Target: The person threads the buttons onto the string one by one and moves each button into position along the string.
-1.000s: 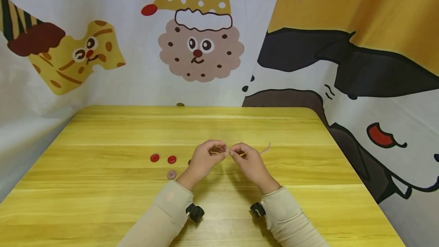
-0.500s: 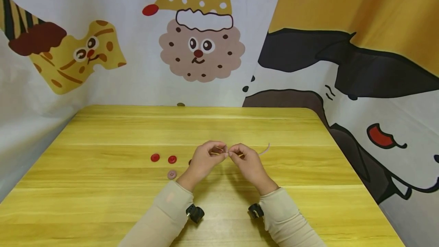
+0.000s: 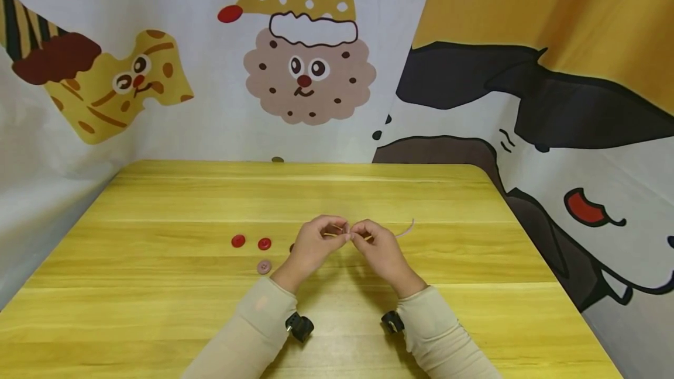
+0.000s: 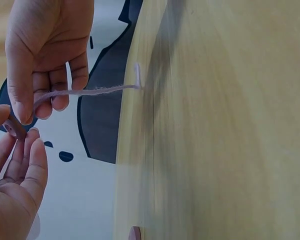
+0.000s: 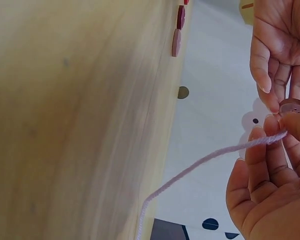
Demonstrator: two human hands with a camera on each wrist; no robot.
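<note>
Over the middle of the table, my left hand (image 3: pixel 316 240) pinches a dull pink button (image 4: pixel 15 129) between thumb and fingers, its flat face tilted. My right hand (image 3: pixel 381 244) meets it fingertip to fingertip, pinching a pale purple strand of yarn (image 5: pixel 205 157) right at the button. From the right fingers the yarn's loose length runs off and bends down, as the right wrist view shows. Fingertips hide the yarn's tip; I cannot tell whether it passes through a buttonhole.
Left of the hands lie two red buttons, one farther out (image 3: pixel 239 241) and one nearer (image 3: pixel 264 244), with a pink button (image 3: pixel 264 266) below them. A dark button (image 3: pixel 292 248) is mostly hidden behind the left hand. Behind the wooden table (image 3: pixel 174 192) hangs a printed cloth (image 3: pixel 210 133).
My right hand has shifted slightly left, bringing its fingertips up against those of the left hand. The left hand keeps its hold on the button almost unmoved.
</note>
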